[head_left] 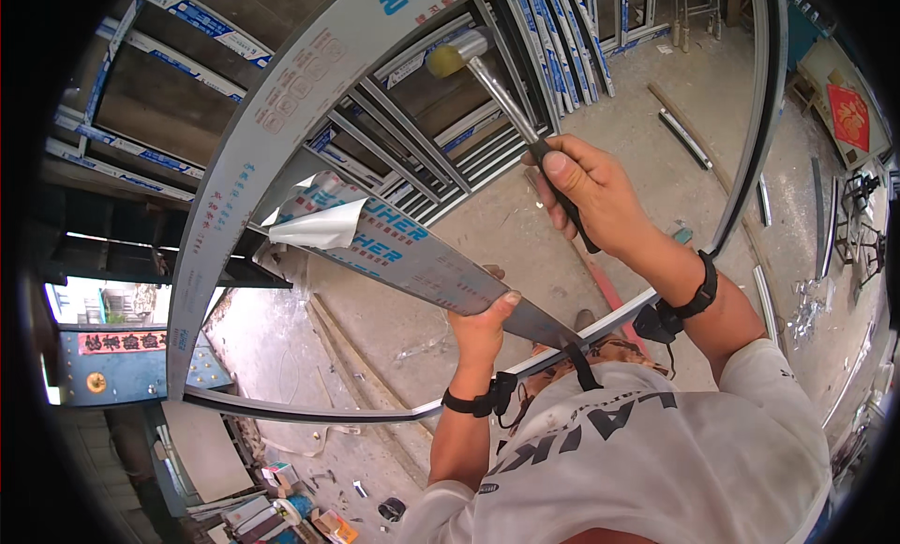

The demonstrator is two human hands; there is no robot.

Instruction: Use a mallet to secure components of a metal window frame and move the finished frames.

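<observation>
My right hand (586, 188) is closed around the black grip of a mallet (503, 96). Its yellow-faced head is raised up and to the left, close to the film-covered side of a large metal frame (267, 104). Lower down, my left hand (480, 328) wraps round the edge of a wide metal profile (436, 268) that slants across the inside of the frame. Printed protective film covers the profile, and a piece of loose film (323, 225) curls up at its far left end. The profile's near end lies against the frame's lower rail (609, 321), in front of my shirt.
Several film-wrapped window frames (412, 141) lean at the back, with more at the upper left (169, 52). Long metal strips (684, 139) and wooden battens (361, 385) lie on the concrete floor (553, 291). Boxes and small items (281, 511) crowd the lower left.
</observation>
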